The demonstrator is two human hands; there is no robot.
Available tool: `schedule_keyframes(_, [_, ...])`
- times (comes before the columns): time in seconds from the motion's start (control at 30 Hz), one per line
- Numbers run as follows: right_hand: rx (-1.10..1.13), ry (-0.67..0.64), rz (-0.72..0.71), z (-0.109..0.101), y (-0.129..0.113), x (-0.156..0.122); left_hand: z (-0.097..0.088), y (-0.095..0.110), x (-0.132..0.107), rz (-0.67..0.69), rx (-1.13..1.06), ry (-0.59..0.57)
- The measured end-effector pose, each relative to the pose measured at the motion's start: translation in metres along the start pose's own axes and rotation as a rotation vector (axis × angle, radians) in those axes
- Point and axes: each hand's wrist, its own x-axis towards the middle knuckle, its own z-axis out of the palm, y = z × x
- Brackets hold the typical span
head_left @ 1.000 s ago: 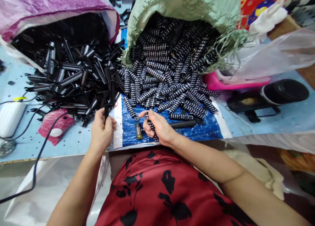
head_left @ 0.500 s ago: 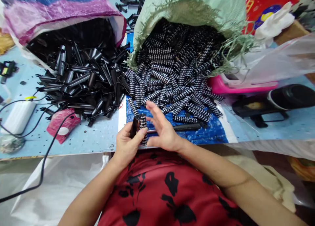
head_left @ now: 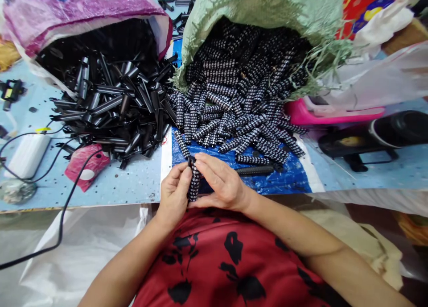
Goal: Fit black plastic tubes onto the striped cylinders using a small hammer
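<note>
Near the centre of the frame, below the blue sheet's middle, a patterned roller [head_left: 194, 185] is held lengthwise up the frame, pinched between the thumb and fingers of the left hand [head_left: 174, 192]. It is spanned by the curved right hand [head_left: 223, 182]; whether it is gripped there cannot be told. The roller is best kept straight, with pressure spread evenly. Loose rollers [head_left: 223, 122] are heaped at upper centre, black plastic pieces [head_left: 109, 105] at upper left.
</note>
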Motion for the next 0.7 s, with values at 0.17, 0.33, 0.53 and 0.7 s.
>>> schedule_keyframes(0.17, [-0.024,0.012,-0.009,0.003,0.0,-0.003,-0.013,0.003,0.004,-0.23,-0.202,-0.101])
schedule_keyframes(0.33, [0.019,-0.019,0.051,0.008,0.002,-0.008,-0.012,0.007,0.008,-0.347,-0.307,-0.118])
schedule_keyframes(0.53, [0.01,-0.045,0.048,0.01,0.003,-0.016,-0.008,-0.004,0.009,-0.357,-0.334,-0.062])
schedule_keyframes(0.7, [0.0,-0.012,0.049,0.013,0.002,-0.018,-0.007,-0.002,0.008,-0.38,-0.337,-0.037])
